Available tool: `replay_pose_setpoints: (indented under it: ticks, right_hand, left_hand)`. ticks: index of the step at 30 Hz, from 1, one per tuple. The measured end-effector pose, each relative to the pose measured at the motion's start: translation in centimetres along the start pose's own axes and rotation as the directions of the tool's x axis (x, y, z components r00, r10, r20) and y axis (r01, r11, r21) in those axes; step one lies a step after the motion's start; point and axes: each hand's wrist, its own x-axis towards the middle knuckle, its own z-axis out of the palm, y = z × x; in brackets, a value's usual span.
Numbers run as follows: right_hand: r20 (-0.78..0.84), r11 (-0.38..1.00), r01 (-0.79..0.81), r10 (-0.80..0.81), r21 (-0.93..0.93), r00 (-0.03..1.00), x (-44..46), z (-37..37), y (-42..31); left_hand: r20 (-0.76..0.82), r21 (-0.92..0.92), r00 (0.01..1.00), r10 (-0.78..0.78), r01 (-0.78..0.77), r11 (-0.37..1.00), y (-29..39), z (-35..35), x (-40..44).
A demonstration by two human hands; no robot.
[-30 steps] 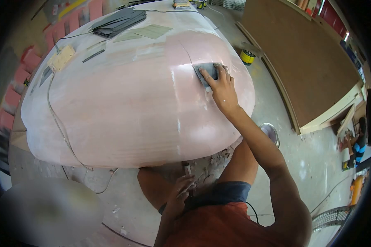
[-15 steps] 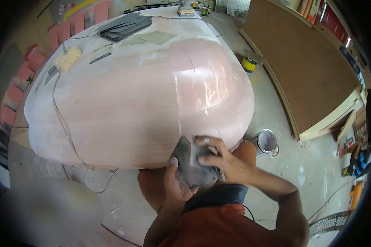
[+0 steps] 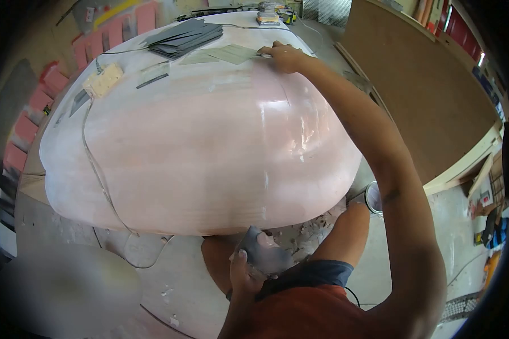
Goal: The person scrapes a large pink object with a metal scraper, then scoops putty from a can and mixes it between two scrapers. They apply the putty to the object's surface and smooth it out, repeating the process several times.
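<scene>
Low in front of my body, my left hand (image 3: 246, 274) is closed round a dark grey sheet (image 3: 271, 259) with a pale pinkish patch at its upper edge. My right hand (image 3: 284, 56) reaches to the far side of the large, smooth pink-and-white rounded form (image 3: 169, 152). Its fingers are bent together at the right corner of a greenish sheet (image 3: 234, 53), and what they hold, if anything, is too small to make out. To the left of these sheets lies a stack of dark grey sheets (image 3: 195, 38).
A cream block-shaped tool (image 3: 103, 81) with a cable rests on the form's left part. Another sander-like tool (image 3: 268, 18) stands at the far end. A metal can (image 3: 374, 198) is on the floor by my right knee. A large brown panel (image 3: 418, 85) stands at the right.
My right hand has left the dark grey sheet in my left hand and stretched forward to the greenish sheets. My left hand has sunk slightly, still holding its sheet.
</scene>
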Motion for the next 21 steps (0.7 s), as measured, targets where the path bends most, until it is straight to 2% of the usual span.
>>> replay_pose_setpoints:
  ticks: [2, 6, 8, 9, 11, 12, 14, 15, 17, 18, 19, 20, 21]
  right_hand:
    - [0.069, 0.998, 0.000, 0.004, -0.069, 0.998, 1.3, 0.8, -0.3]
    - [0.083, 1.000, -0.029, 0.030, -0.003, 0.996, 0.4, 1.5, -1.1]
    - [0.062, 0.999, -0.036, 0.035, 0.011, 0.997, -2.0, 0.9, -1.9]
    - [0.067, 0.999, -0.035, 0.034, 0.006, 0.997, -3.0, 1.2, -2.1]
    - [-0.040, 0.999, -0.024, 0.023, -0.028, 0.999, -5.1, 2.0, -2.3]
    - [-0.063, 0.999, -0.029, 0.027, -0.017, 0.998, -6.3, 2.1, -2.8]
    - [-0.097, 0.999, -0.052, 0.050, -0.012, 0.994, -8.6, 2.2, -3.9]
    - [-0.133, 0.997, -0.073, 0.072, -0.001, 0.989, -9.7, 2.3, -4.4]
    - [-0.154, 0.997, -0.072, 0.073, 0.008, 0.985, -11.5, 3.2, -5.0]
    - [-0.227, 0.998, -0.055, 0.051, -0.012, 0.972, -12.4, 3.9, -5.2]
    - [-0.299, 0.999, -0.040, 0.028, -0.034, 0.954, -13.3, 4.4, -5.4]
    - [-0.318, 0.998, -0.047, 0.030, -0.045, 0.948, -14.1, 4.9, -5.8]
    - [-0.317, 0.998, -0.051, 0.034, -0.043, 0.948, -14.9, 5.6, -6.0]
  left_hand:
    - [-0.166, 0.002, 0.986, -0.011, 0.012, 1.000, -0.8, -2.8, -0.3]
    - [-0.106, 0.080, 0.994, -0.010, 0.019, 0.997, 0.3, -4.1, -0.7]
    - [-0.435, 0.012, 0.891, 0.129, -0.138, 0.990, -0.6, -3.9, 0.4]
    - [-0.436, 0.006, 0.891, 0.124, -0.135, 0.991, -0.5, -4.2, 0.4]
    - [-0.212, 0.170, 0.975, 0.064, -0.028, 0.985, 0.0, -5.2, 0.1]
    - [-0.212, 0.166, 0.976, 0.060, -0.024, 0.986, -0.9, -6.7, 0.3]
    - [-0.196, 0.398, 0.952, 0.236, -0.143, 0.906, -3.5, -10.1, 1.1]
    - [-0.195, 0.397, 0.953, 0.233, -0.141, 0.907, -2.8, -8.9, 1.0]
    - [-0.057, 0.072, 0.998, 0.020, -0.016, 0.997, -0.5, -5.3, 0.9]
    - [-0.056, 0.074, 0.998, 0.017, -0.013, 0.997, -0.6, -4.9, 0.9]
    - [-0.129, 0.110, 0.991, 0.023, -0.008, 0.994, -0.9, -4.5, 0.9]
    - [-0.202, 0.145, 0.979, 0.031, -0.001, 0.989, -1.1, -4.3, 0.9]
    - [-0.202, 0.148, 0.979, 0.028, 0.002, 0.989, -1.2, -4.2, 0.8]
